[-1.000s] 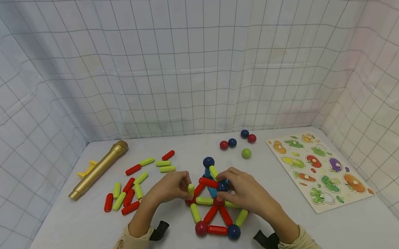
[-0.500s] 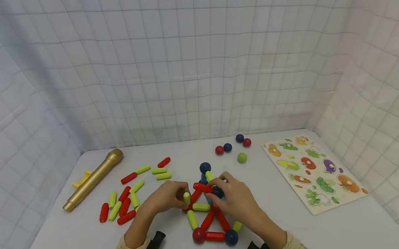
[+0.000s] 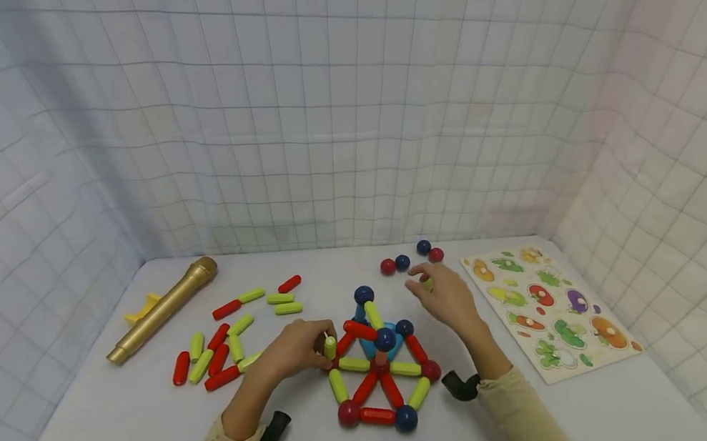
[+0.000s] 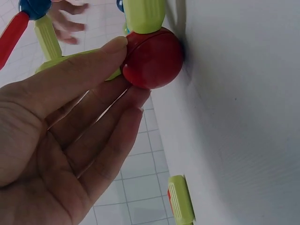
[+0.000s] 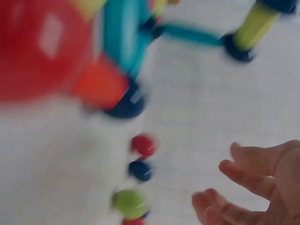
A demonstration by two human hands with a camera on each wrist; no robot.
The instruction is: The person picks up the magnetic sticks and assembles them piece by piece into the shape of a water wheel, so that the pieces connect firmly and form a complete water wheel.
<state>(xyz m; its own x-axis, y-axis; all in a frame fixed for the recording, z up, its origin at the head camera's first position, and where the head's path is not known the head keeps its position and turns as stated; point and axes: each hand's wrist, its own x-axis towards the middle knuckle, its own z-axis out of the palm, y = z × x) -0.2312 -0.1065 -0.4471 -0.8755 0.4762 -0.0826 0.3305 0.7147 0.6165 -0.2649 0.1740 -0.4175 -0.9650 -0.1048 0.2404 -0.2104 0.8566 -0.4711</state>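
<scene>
White tabletop [image 3: 117, 432] bears a pale vegetable picture board [image 3: 554, 314] at right and, at centre, a structure of rods and balls [image 3: 379, 365]. Far left lies a gold microphone [image 3: 163, 312]. The left hand [image 3: 296, 349] pinches a red ball [image 4: 153, 58] at the structure's left corner, a lime rod [image 3: 330, 348] rising by its fingertips. Raised right of the structure, the right hand [image 3: 449, 298] holds nothing, fingers loosely bent, partly hiding a green ball [image 3: 428, 284].
</scene>
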